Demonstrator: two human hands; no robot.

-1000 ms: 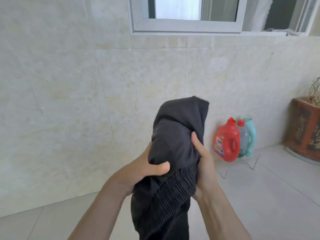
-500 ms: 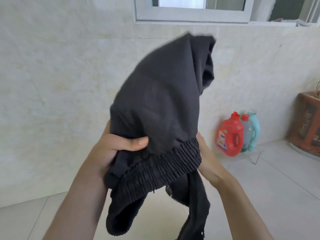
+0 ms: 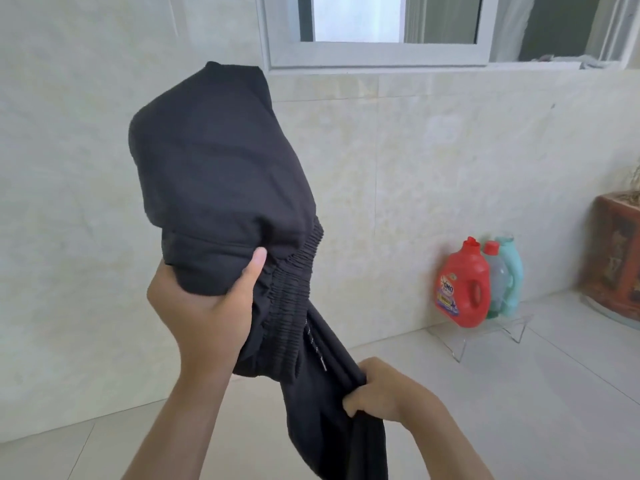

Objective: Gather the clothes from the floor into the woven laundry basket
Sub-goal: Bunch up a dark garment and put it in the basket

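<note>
The left hand (image 3: 204,303) is clenching the bunched black garment (image 3: 221,168) higher than a moment ago, while the right hand (image 3: 377,389), having slid down, is gripping its hanging leg. The woven basket is showing nowhere, so gathering is seemingly continuing above the pale tiled floor (image 3: 519,393); detergent bottles (image 3: 464,282) are standing along the floor's far edge beneath the window (image 3: 377,57).

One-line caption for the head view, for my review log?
Left hand holds bunched black garment up; right hand grips its lower part; detergent bottles by tiled wall.
</note>
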